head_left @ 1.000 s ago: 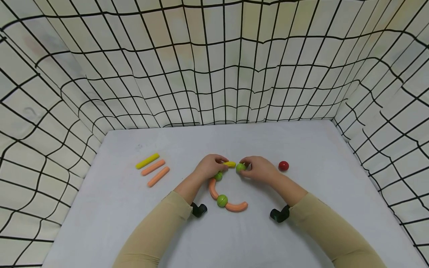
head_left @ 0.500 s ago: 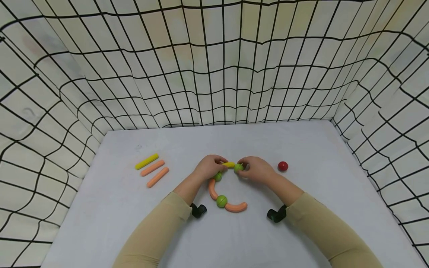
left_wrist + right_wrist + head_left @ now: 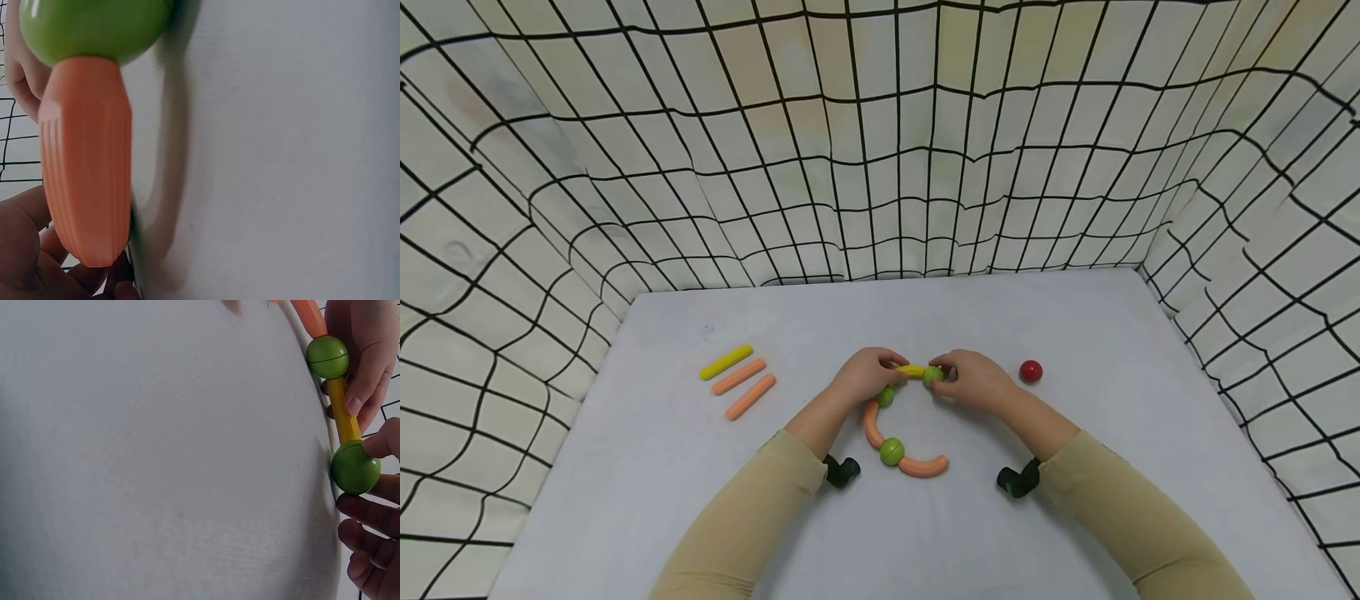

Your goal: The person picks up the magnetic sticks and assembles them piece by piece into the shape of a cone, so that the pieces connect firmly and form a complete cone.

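Note:
In the head view my left hand [image 3: 867, 375] pinches a yellow rod [image 3: 912, 371] between thumb and fingers. My right hand [image 3: 981, 380] grips a green ball [image 3: 932, 377], which meets the rod's right end. The right wrist view shows that ball [image 3: 356, 470] with my thumb on it and fingers behind. The rod's other end joins a second green ball [image 3: 327, 357]. From there the chain bends on through a curved orange rod [image 3: 871, 423], a third green ball [image 3: 892, 452] and another curved orange rod [image 3: 925, 467], forming an open C. An orange rod [image 3: 87, 162] looms close in the left wrist view.
At the left of the white table [image 3: 647, 492] lie a straight yellow rod [image 3: 726, 362] and two orange rods [image 3: 751, 397]. A red ball [image 3: 1031, 372] sits right of my right hand. Black-lined netting [image 3: 880, 183] surrounds the table's back and sides.
My right hand has moved slightly left with its green ball, and the small gap between ball and yellow rod has closed. My left hand keeps its pinch on the rod.

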